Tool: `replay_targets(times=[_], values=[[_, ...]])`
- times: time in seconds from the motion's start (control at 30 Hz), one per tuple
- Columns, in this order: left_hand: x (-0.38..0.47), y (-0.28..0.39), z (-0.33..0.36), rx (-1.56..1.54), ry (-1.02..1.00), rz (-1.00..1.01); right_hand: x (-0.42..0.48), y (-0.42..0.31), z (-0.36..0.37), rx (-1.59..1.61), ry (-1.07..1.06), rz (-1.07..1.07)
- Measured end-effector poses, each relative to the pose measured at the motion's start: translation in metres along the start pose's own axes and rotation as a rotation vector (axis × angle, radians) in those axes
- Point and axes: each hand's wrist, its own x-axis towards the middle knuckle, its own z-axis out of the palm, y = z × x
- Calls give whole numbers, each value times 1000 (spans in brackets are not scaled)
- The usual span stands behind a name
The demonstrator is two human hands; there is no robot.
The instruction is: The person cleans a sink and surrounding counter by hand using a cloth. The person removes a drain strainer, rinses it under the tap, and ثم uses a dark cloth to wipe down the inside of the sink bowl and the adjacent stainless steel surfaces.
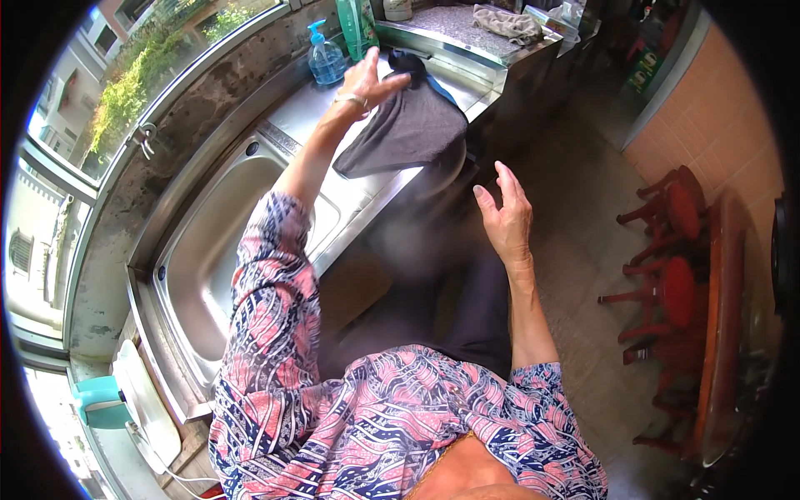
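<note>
My left hand (370, 81) is raised above the far end of the steel sink counter, fingers spread and nothing in them. Just below and beside it lies a dark grey cloth garment (415, 128) with a blue edge and a black bunched part at its top. Its near side hangs over the counter's front edge. Whether the hand touches the cloth, I cannot tell. My right hand (507, 215) is held in the air away from the counter, thumb apart from the fingers, holding nothing. Close to my left hand stand a blue pump bottle (327, 61) and a green bottle (359, 28).
The stainless steel sink basin (209, 250) runs along my left under the window. A crumpled rag (507, 24) lies on the speckled countertop (431, 28) ahead. Red stools (678, 290) stand by a wooden table (719, 337) at the right. A teal-and-white object (103, 400) sits at the near left.
</note>
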Motion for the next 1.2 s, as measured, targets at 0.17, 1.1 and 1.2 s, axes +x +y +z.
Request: replay_targets(times=[0.17,1.1,1.2], values=[[-145,-1,-26,9,-346,284,46,-28,8,-306,-32,-408],[-277,30,-29,-44,-416,47,167,-25,174,-602,-746,-230],[-271,35,-25,-58,-409,20,140,-54,183,-520,-792,-371]])
